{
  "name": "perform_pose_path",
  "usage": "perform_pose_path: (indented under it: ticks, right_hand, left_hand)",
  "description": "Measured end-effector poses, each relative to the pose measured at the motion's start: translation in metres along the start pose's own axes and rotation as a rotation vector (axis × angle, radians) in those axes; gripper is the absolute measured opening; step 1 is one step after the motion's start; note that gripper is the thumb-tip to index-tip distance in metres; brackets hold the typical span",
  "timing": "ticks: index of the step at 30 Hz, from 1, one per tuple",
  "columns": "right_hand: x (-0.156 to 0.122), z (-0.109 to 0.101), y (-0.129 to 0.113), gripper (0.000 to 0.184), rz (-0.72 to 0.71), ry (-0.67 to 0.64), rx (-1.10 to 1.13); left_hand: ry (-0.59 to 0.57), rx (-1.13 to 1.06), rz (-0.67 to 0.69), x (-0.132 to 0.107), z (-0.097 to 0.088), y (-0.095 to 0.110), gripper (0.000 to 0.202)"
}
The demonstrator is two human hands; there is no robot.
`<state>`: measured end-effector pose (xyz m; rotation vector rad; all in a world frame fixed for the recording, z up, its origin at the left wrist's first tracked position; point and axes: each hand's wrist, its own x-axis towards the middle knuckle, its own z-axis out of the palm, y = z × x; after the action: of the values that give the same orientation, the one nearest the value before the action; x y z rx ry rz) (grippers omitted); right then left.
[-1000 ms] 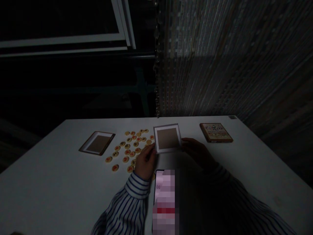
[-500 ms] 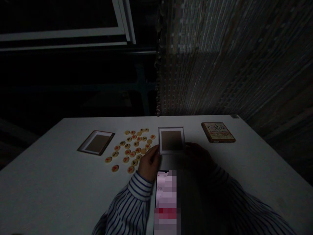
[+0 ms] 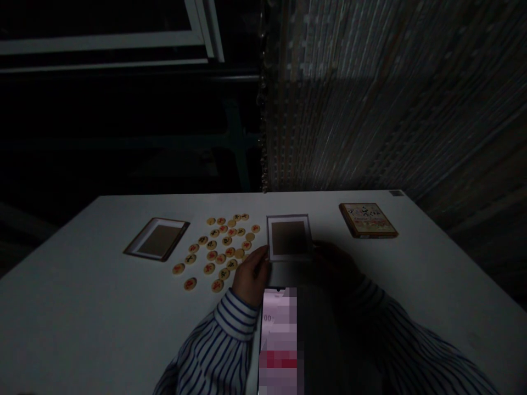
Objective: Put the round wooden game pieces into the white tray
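A shallow open box (image 3: pixel 289 258) with pale walls and a brown bottom sits in the middle of the white table. My left hand (image 3: pixel 250 277) grips its lower left edge, thumb and fingers closed on the side. At the opposite edge, my right hand (image 3: pixel 335 263) is in deep shadow, its fingers against the box's right side. Left of the box lie several round xiangqi pieces (image 3: pixel 212 245) with red or black characters, some showing blank faces. A phone (image 3: pixel 280 329) with a lit screen, partly blurred out, is between my forearms.
Another shallow open box part or lid (image 3: pixel 158 240) with a brown rim is at the left of the white table (image 3: pixel 102 307). A closed printed box (image 3: pixel 368 220) lies at the right. Behind the table hang a bead curtain (image 3: pixel 329 109) and a window frame (image 3: pixel 164 41).
The view has shifted slightly, so the pieces and the left lid appear a little further left. Both hands keep the same place on the box.
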<state>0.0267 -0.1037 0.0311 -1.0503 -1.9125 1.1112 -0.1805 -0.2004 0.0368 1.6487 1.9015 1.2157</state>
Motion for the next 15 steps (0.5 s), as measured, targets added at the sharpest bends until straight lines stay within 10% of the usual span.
perform_pose_path:
  ticks: [15]
  right_hand:
    - [0.0003,-0.0063,0.0023,0.036,-0.022,-0.030,-0.330]
  left_hand:
    - [-0.061,0.006,-0.038,0.0010,0.0039,0.0042,0.034]
